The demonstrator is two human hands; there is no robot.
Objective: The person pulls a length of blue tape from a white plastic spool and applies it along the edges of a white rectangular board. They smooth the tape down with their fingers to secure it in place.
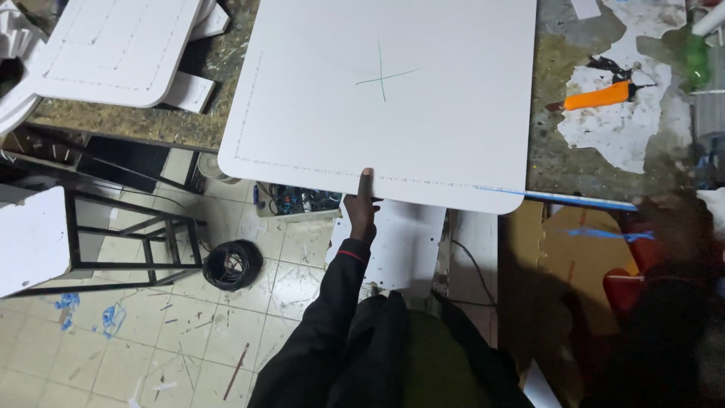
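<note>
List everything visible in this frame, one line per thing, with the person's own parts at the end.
White panel: 1, white with a pencilled cross and dotted edge line, on the workbench, overhanging its near edge.
Workbench: 1, grey with peeling white paint, top right.
Orange tool: 1, orange with a black tip, on the bench right of the panel.
Second panel: 1, white, top left.
Metal frame: 1, black, on the tiled floor at left.
Cable coil: 1, black, on the floor.
Parts tray: 1, under the panel's edge, contents unclear.
Left hand: 1, black sleeve, thumb on the panel's near edge, fingers hidden beneath.
Right hand: not visible.
</note>
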